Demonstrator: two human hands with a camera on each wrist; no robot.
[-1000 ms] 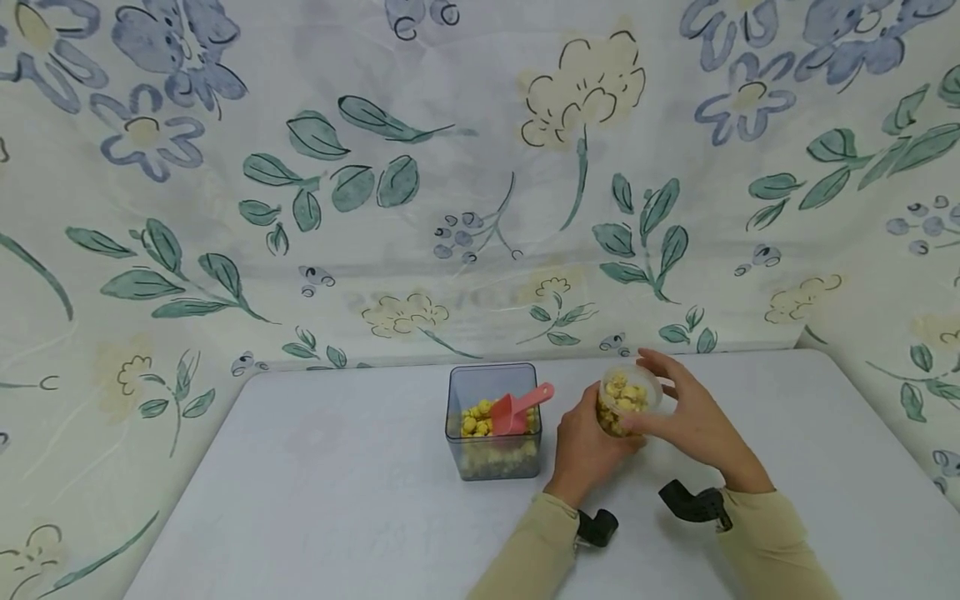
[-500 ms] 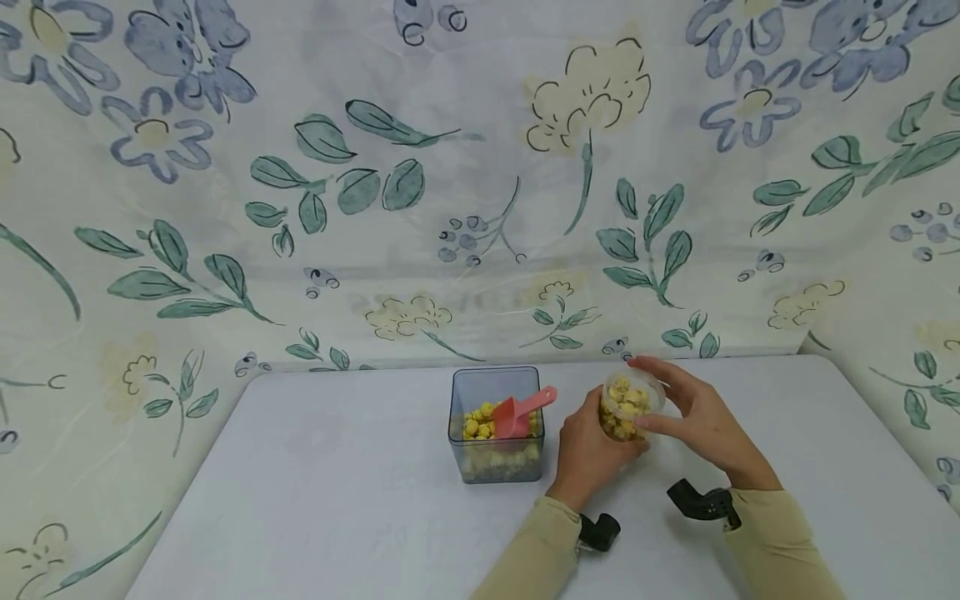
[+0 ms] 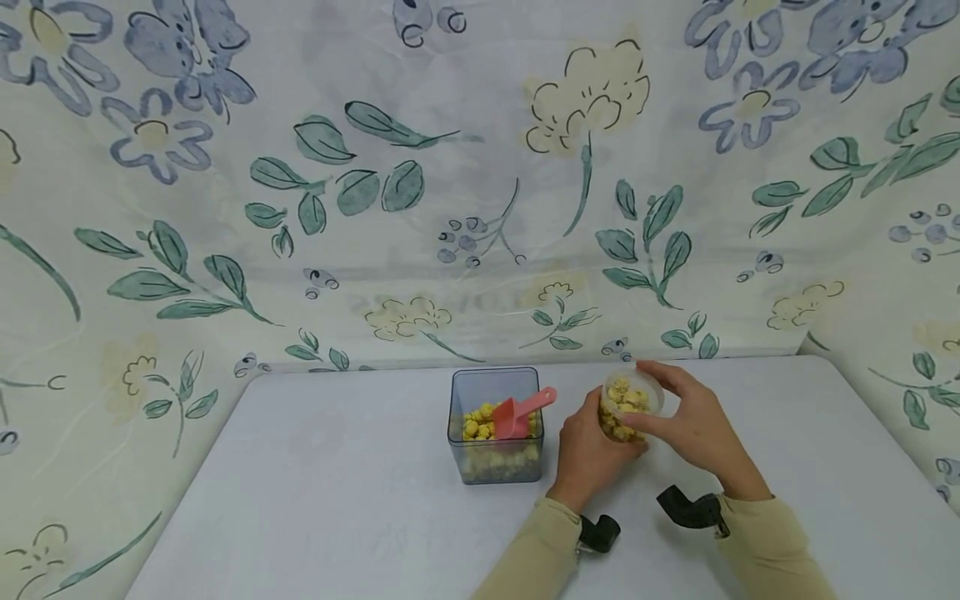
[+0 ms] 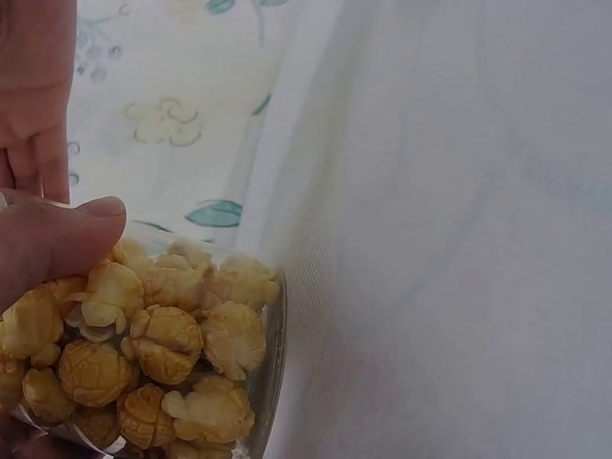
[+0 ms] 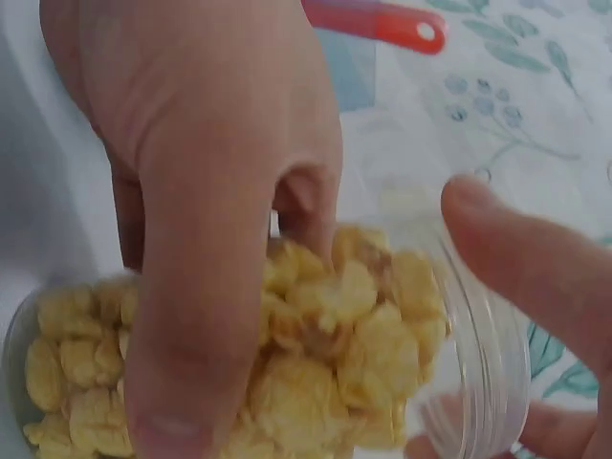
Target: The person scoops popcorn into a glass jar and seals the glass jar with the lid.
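Observation:
My left hand (image 3: 587,454) grips a clear plastic jar (image 3: 613,427) filled with yellow popcorn (image 4: 167,339). The jar is tilted, its top toward my right hand (image 3: 697,425). A clear round lid (image 5: 505,373) sits at the jar's mouth, and my right thumb and fingers pinch its rim. In the right wrist view my left thumb lies across the jar's side. Whether the lid is screwed tight cannot be seen. Left of both hands stands a square, smoky-blue container (image 3: 497,462) of popcorn, with a pink scoop (image 3: 513,417) lying in it.
Everything stands on a white tabletop (image 3: 337,500). A floral cloth (image 3: 465,167) hangs behind the table's far edge and along its sides. Black wrist cameras sit at both cuffs.
My right hand shifts slightly around the lid's rim, its wrist swinging right and then back left. My left hand keeps holding the jar. The container and scoop stay put.

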